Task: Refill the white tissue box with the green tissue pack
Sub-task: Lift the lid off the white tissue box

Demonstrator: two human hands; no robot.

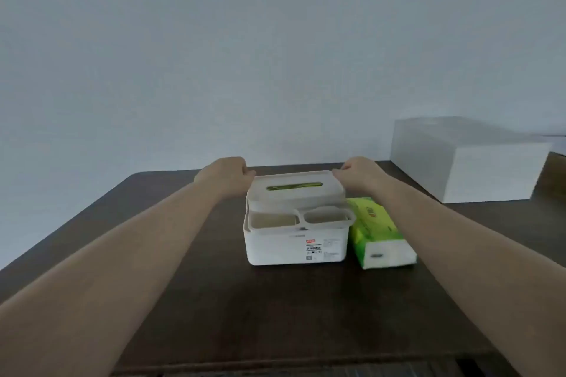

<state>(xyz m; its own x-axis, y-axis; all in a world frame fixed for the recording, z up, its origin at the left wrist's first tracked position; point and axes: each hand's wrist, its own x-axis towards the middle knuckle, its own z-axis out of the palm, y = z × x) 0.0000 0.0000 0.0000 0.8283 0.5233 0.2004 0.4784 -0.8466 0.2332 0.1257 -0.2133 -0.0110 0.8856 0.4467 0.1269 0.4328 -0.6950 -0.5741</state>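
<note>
White plastic, the tissue box (295, 242) sits mid-table with two little cups in its near part. The left hand (228, 176) and right hand (360, 176) pinch its lid (294, 191) at both ends. The green tissue pack (378, 231) lies touching its right side. A big white box (465, 159) stands far right on the dark table (183, 285).
</note>
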